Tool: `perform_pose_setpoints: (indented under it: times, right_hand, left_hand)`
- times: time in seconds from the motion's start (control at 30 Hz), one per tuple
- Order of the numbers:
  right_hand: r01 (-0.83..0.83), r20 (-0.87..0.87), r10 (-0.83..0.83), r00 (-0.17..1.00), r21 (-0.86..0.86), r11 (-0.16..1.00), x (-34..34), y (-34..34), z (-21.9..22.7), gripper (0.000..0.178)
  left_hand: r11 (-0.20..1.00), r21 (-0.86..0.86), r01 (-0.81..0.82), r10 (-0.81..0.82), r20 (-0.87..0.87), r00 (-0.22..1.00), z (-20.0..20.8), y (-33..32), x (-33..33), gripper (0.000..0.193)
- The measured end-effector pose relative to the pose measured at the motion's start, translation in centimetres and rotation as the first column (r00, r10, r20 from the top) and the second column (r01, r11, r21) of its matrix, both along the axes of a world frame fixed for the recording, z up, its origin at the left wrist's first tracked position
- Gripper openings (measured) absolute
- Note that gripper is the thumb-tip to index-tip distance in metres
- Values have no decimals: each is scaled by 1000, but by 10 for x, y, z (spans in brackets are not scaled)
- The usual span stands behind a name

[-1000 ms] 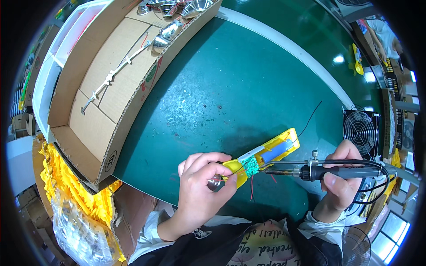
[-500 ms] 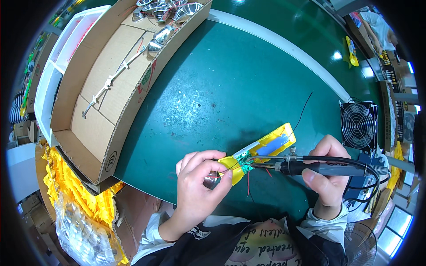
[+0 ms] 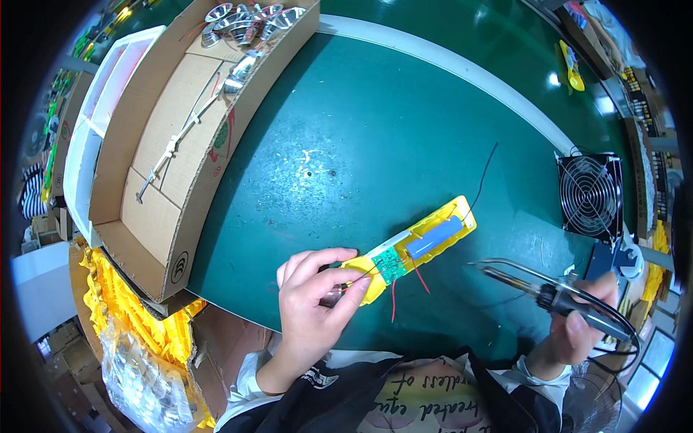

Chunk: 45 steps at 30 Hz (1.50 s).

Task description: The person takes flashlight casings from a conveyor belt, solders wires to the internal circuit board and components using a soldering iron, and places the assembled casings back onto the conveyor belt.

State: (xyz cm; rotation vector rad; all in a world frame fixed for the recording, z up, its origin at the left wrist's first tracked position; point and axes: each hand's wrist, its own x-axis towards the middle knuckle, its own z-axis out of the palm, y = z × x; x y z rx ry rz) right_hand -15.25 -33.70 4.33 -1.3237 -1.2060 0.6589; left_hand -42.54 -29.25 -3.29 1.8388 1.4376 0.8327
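Right hand (image 3: 572,338) has withdrawn, soldering iron (image 3: 553,297) tilted.

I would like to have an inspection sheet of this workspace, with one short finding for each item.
Surface: green table, with small dark specks and a shiny patch.
Job's things: yellow case with a green circuit board and blue cylinder; soldering iron, its tip apart from the board.
Clutter: cardboard box at the left, silver cups inside.
Hands: left hand grips the case's near end; right hand holds the iron.
Cables: black cable at the iron; loose-ended red wires and black wire at the case.
Surroundings: fan at right; yellow parts and clear bag at lower left.
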Motion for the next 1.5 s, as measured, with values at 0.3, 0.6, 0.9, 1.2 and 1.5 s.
perform_pose_setpoints:
  times: [0.3, 0.6, 0.9, 1.2, 1.5]
  right_hand:
    - [247, -82, -249, 965, -35, 968, 64, -46, -26, 31]
    - [285, -246, -284, 927, -30, 958, 101, -74, -62, 26]
    - [338, -324, -368, 871, -149, 929, 98, -83, -56, 19]
    - [354, -215, -400, 891, -225, 908, 101, -90, -66, 21]
    - [383, -91, -400, 912, -160, 910, 108, -85, -66, 25]
  left_hand:
    - [999, 14, -32, 33, -54, 998, -1, -4, 5, 8]
    - [977, -86, 194, -199, -46, 979, 26, 15, -11, 30]
    - [912, -229, 341, -404, -652, 642, 60, 48, 76, 52]
    - [947, 82, 311, -171, -690, 703, 59, 235, 151, 44]
    - [973, 231, -24, 165, -615, 771, 31, 408, 247, 44]
